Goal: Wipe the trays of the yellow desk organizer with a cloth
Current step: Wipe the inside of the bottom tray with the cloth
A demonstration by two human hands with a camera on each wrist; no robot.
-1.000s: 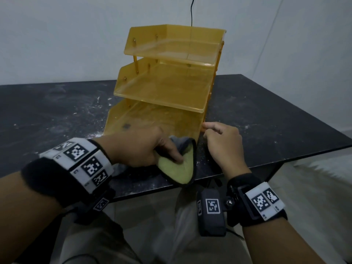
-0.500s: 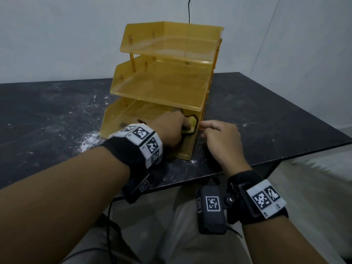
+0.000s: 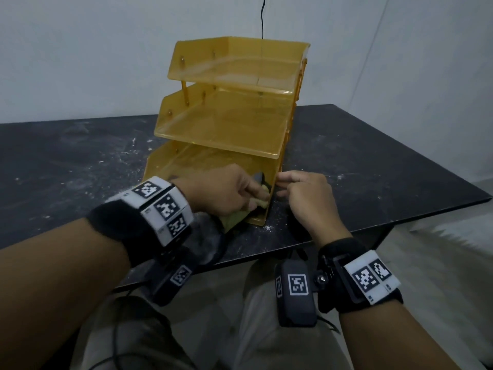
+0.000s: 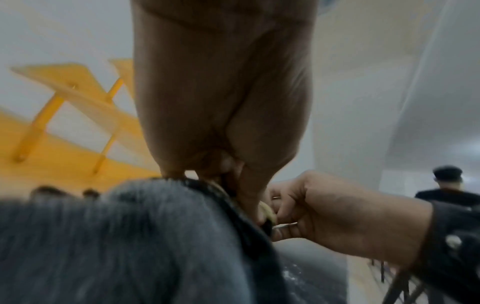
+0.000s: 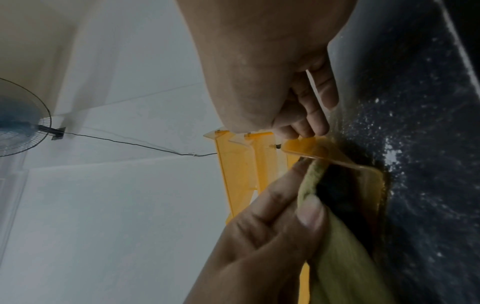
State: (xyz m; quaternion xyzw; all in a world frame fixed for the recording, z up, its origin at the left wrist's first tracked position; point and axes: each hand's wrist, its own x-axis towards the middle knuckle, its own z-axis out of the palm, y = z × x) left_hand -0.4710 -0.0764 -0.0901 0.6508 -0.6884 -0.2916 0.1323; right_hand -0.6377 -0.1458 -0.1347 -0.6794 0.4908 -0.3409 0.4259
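Observation:
The yellow desk organizer (image 3: 226,116) has three stacked trays and stands on a black table (image 3: 373,169). My left hand (image 3: 256,196) is in the bottom tray against its right wall, gripping a cloth (image 3: 234,218) that is yellow-green on one side and grey on the other. The right wrist view shows the thumb and fingers (image 5: 272,205) pinching the cloth (image 5: 337,257) beside the wall's edge (image 5: 311,150). My right hand (image 3: 282,182) sits outside that wall with curled fingers on its top edge. The grey cloth (image 4: 130,236) fills the lower left wrist view.
White powder (image 3: 266,227) is scattered on the table by the organizer's front corner and to its left. The table's front edge runs just below my hands. A thin cable (image 3: 262,17) hangs down the wall behind. A fan (image 5: 18,119) and a distant person (image 4: 446,185) are in the background.
My left hand took the cloth from the tray's front lip deep into the bottom tray, then drew it back along the right wall. My right hand stayed on that wall.

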